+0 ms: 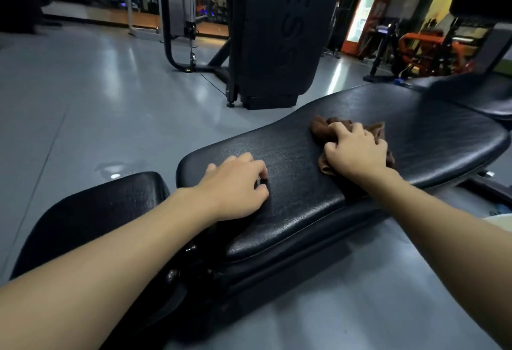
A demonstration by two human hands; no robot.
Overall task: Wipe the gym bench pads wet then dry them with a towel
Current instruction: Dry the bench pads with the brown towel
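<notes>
The bench pad, long and black, runs from the lower middle of the frame up towards the right, its textured cover shining under the lights. A bunched brown towel lies on it just right of centre. The right hand presses down on the towel with its fingers curled into the cloth, gripping it against the pad. The left hand rests on the near end of the same pad, in the middle of the frame, with its fingers bent under; I cannot tell whether it holds anything. A smaller black seat pad sits just beside that end, at lower left. Another dark pad lies beyond, at the right edge. A grey floor spreads around, and a tall black weight machine stands at upper centre.
</notes>
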